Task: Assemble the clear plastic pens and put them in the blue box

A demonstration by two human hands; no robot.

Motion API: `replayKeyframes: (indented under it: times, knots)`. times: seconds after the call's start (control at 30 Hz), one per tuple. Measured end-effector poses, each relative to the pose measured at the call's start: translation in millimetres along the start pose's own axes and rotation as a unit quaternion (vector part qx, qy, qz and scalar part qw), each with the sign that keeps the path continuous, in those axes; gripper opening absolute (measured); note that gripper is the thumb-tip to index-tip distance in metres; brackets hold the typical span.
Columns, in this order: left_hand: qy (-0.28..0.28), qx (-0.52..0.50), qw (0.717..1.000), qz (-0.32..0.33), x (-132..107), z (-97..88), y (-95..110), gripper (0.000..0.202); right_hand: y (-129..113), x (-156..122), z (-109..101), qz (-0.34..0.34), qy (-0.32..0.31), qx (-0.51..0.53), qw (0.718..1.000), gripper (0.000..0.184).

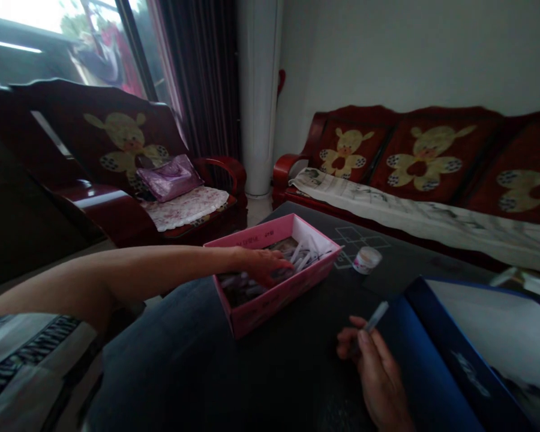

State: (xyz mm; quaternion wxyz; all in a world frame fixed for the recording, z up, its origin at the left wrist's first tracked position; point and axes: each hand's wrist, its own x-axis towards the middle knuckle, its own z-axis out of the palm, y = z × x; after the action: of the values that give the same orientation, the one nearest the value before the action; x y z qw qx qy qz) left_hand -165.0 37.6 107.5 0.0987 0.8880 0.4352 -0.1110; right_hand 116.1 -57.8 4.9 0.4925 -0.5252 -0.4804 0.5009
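My left hand (264,265) reaches into a pink cardboard box (270,303) on the dark table (184,360). Its fingers curl down among several thin white and grey stick-like items (303,255) that fill the box; what they grip, if anything, is hidden. My right hand (374,366) rests low on the table near the front. It pinches one of the thin grey sticks (377,315), which points up and to the right. Just right of that hand lies a blue box (436,354).
A small white round jar (367,260) stands on the table behind the pink box. A red wooden sofa (432,162) with bear cushions runs along the back right. A matching armchair (130,174) holds a purple packet (167,177) at the left.
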Motion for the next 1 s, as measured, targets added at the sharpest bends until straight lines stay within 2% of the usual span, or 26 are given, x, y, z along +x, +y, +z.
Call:
replayKeyframes:
  times: [0.1,0.23,0.37,0.47,0.53,0.63,0.7,0.83,1.0]
  knots:
    - [-0.009,0.035,0.999,0.04,12.9,-7.2,-14.1,0.067,-1.5,-0.1,0.3,0.006,-0.005,-0.002,1.0,0.048]
    - [0.035,0.081,0.995,0.036,27.7,-20.4,-32.3,0.064,-3.3,0.2,0.6,0.008,-0.002,-0.009,1.0,0.049]
    - [0.082,0.098,0.992,0.026,34.3,-20.6,-42.5,0.067,-3.4,-0.1,0.4,0.016,0.003,-0.012,1.0,0.05]
    - [0.12,0.126,0.984,0.046,30.8,-18.3,-40.8,0.067,-3.8,-0.4,0.3,0.027,-0.001,-0.012,1.0,0.052]
    - [0.151,0.148,0.974,0.075,23.5,-18.2,-34.3,0.053,-4.2,-0.3,0.5,0.033,-0.003,-0.012,0.999,0.053]
    - [0.176,0.16,0.965,0.109,8.9,-18.4,-19.9,0.02,-4.1,0.3,0.6,0.035,-0.003,-0.019,0.999,0.053]
    - [0.157,0.153,0.968,0.124,1.0,-16.0,-11.4,0.019,-3.3,0.7,0.1,0.033,-0.003,-0.03,0.999,0.052]
    - [0.073,0.131,0.977,0.152,-0.9,-4.1,-6.7,0.013,-0.3,1.3,-1.9,0.035,-0.006,-0.048,0.998,0.053]
    - [0.037,0.127,0.986,0.098,11.8,4.6,-12.2,0.017,0.3,0.4,-2.6,0.034,-0.01,-0.041,0.999,0.052]
